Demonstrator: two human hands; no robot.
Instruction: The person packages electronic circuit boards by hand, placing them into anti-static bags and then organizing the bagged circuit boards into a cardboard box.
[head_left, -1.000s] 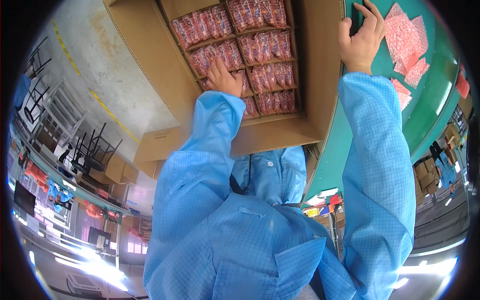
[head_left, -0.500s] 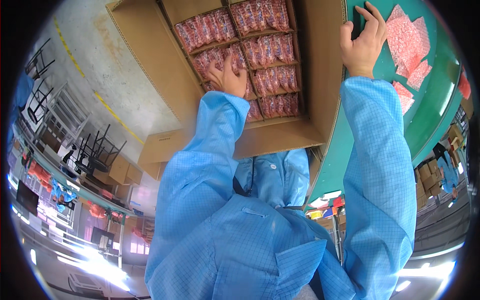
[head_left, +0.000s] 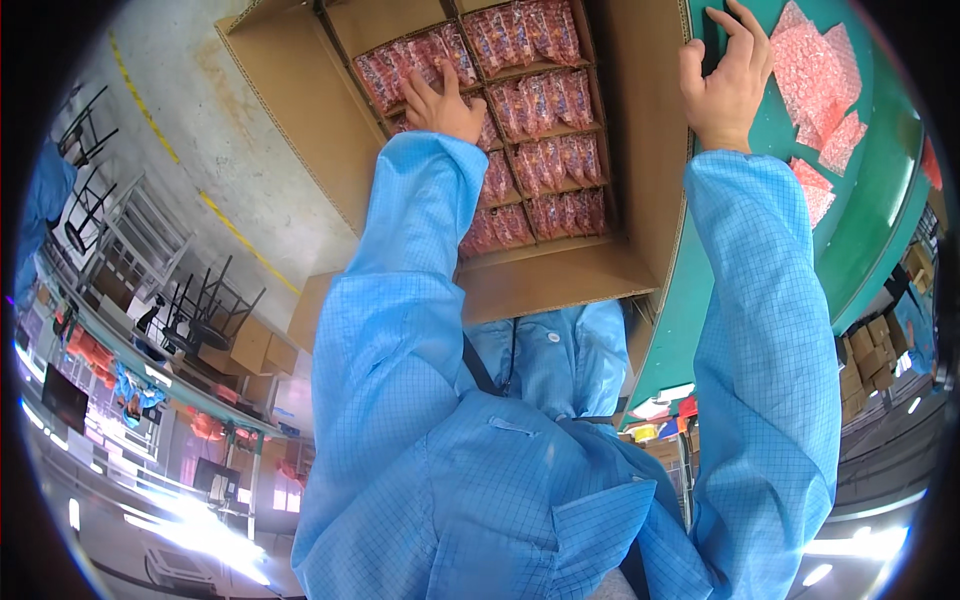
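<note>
A large cardboard box (head_left: pixel 655 130) stands open in front of me, divided by cardboard strips into compartments. Several pink-wrapped packets (head_left: pixel 540 105) stand in rows in those compartments. My left hand (head_left: pixel 445 105) is inside the box, fingers spread, its fingertips on the packets (head_left: pixel 412 58) in the upper left compartment; it partly covers the compartment below. At the box's right edge, my right hand (head_left: pixel 730 85) lies by the green table with thumb and fingers apart. A dark patch shows between them, and I cannot make out what it is.
Pink bubble-wrap pouches (head_left: pixel 815 85) lie on the green table (head_left: pixel 875 185) to the right. The box's left flap (head_left: pixel 290 110) leans outward over the grey floor (head_left: pixel 200 90). Farther left are black stools (head_left: pixel 205 315) and cardboard cartons (head_left: pixel 250 345).
My left hand has moved farther away within the box, from the second row of packets to the one beyond. My right hand stays at the box's edge.
</note>
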